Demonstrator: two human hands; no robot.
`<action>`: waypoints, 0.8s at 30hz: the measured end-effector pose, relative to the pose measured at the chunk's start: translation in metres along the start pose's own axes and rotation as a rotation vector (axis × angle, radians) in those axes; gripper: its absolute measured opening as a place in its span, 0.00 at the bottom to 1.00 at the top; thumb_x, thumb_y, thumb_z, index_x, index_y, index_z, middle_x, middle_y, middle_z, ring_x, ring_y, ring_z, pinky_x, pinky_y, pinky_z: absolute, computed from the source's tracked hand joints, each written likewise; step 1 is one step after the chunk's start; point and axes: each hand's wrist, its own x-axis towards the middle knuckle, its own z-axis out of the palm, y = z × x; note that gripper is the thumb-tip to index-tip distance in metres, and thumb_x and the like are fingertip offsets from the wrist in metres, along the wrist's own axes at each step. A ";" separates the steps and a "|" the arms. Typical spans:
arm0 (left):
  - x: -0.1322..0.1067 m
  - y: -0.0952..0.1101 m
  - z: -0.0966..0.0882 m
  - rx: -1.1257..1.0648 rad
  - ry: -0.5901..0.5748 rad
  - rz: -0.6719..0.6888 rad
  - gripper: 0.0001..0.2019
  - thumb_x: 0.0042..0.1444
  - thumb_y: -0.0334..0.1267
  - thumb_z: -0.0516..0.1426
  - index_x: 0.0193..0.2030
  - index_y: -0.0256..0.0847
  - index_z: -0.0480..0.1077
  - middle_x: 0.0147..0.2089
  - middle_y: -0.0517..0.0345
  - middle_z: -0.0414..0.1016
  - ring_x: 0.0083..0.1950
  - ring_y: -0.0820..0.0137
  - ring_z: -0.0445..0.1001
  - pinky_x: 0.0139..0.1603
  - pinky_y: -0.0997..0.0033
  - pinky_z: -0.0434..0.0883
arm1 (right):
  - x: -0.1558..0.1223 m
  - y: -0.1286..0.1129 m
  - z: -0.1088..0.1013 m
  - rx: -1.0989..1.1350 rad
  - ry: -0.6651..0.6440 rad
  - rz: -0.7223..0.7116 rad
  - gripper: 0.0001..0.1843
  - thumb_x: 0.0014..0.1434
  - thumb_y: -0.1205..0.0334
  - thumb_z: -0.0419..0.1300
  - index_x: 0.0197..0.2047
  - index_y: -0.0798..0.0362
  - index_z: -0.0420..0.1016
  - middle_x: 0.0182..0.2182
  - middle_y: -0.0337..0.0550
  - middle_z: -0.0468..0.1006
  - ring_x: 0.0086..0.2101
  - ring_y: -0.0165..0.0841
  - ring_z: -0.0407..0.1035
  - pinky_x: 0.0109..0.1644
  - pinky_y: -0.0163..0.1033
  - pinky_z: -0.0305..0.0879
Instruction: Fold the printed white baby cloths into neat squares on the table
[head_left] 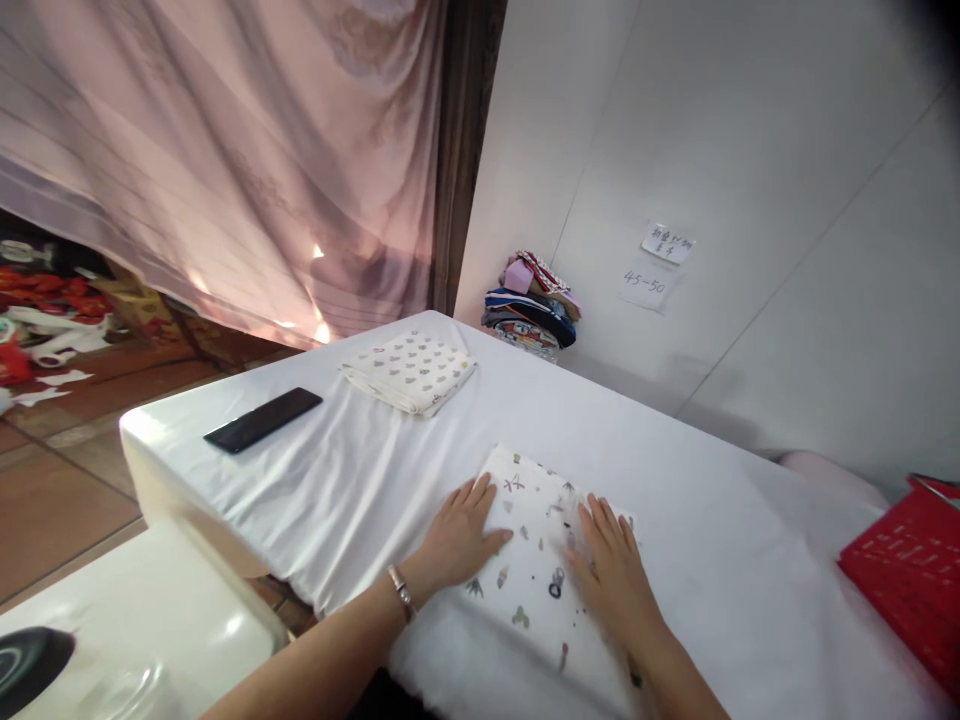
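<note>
A white cloth [525, 575] printed with small plant-like figures lies flat near the front edge of the white-covered table [337, 470]. My left hand [461, 530] rests on its left edge, fingers stretched out and the thumb pointing inward. On the right part of the same cloth lies my right hand [611, 565], its fingers straight and slightly spread; it looks a little blurred. Neither hand grips anything. Farther back on the table sits a folded white cloth [411, 370] with a small grey print, apart from both hands.
A black phone [262, 420] lies at the table's left. Folded clothes [529, 305] are stacked beyond the far edge by the wall. A red bag [911, 570] stands at the right. A white stool-like surface [150, 600] is at lower left, and a pink curtain [247, 150] hangs behind.
</note>
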 end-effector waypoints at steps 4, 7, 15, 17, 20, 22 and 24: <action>-0.004 -0.003 -0.001 -0.013 -0.011 -0.001 0.31 0.57 0.54 0.48 0.64 0.41 0.55 0.70 0.50 0.45 0.69 0.55 0.47 0.65 0.52 0.51 | 0.014 0.016 0.021 0.010 -0.115 0.085 0.34 0.64 0.44 0.39 0.66 0.57 0.49 0.66 0.46 0.45 0.65 0.38 0.36 0.67 0.51 0.37; -0.003 -0.002 -0.005 -0.046 -0.004 -0.005 0.30 0.57 0.54 0.49 0.63 0.42 0.57 0.69 0.49 0.48 0.68 0.56 0.50 0.65 0.53 0.52 | 0.013 0.020 0.027 0.013 -0.109 0.074 0.35 0.64 0.43 0.38 0.67 0.56 0.48 0.66 0.44 0.43 0.65 0.37 0.34 0.67 0.51 0.36; 0.066 -0.009 -0.021 -0.118 0.166 -0.042 0.17 0.58 0.43 0.51 0.50 0.38 0.67 0.54 0.48 0.68 0.55 0.61 0.65 0.57 0.61 0.62 | 0.012 0.021 0.027 0.014 -0.094 0.069 0.34 0.64 0.44 0.39 0.67 0.54 0.47 0.66 0.44 0.44 0.65 0.37 0.35 0.67 0.52 0.37; 0.083 -0.011 -0.019 -0.134 0.182 -0.087 0.12 0.56 0.39 0.52 0.44 0.37 0.68 0.49 0.49 0.69 0.51 0.62 0.66 0.53 0.63 0.64 | 0.012 0.022 0.028 0.016 -0.092 0.061 0.34 0.64 0.44 0.40 0.67 0.54 0.47 0.66 0.44 0.44 0.65 0.37 0.36 0.66 0.52 0.37; 0.095 -0.016 -0.009 -0.160 0.228 -0.113 0.07 0.54 0.36 0.53 0.40 0.39 0.67 0.45 0.52 0.68 0.50 0.63 0.65 0.51 0.63 0.64 | 0.011 0.023 0.028 0.019 -0.090 0.056 0.33 0.64 0.45 0.40 0.67 0.54 0.47 0.66 0.44 0.44 0.65 0.38 0.36 0.66 0.51 0.37; 0.096 -0.020 -0.001 -0.206 0.270 -0.100 0.07 0.54 0.35 0.53 0.40 0.39 0.66 0.44 0.53 0.68 0.49 0.64 0.65 0.51 0.64 0.64 | 0.011 0.022 0.028 0.016 -0.089 0.062 0.33 0.64 0.45 0.41 0.67 0.53 0.47 0.66 0.44 0.44 0.65 0.37 0.36 0.67 0.51 0.37; 0.096 -0.024 0.005 -0.254 0.301 -0.095 0.08 0.54 0.36 0.53 0.41 0.39 0.64 0.43 0.53 0.67 0.48 0.64 0.65 0.51 0.63 0.65 | 0.011 0.022 0.028 0.007 -0.092 0.068 0.33 0.64 0.45 0.41 0.67 0.53 0.47 0.66 0.43 0.45 0.65 0.37 0.36 0.67 0.51 0.37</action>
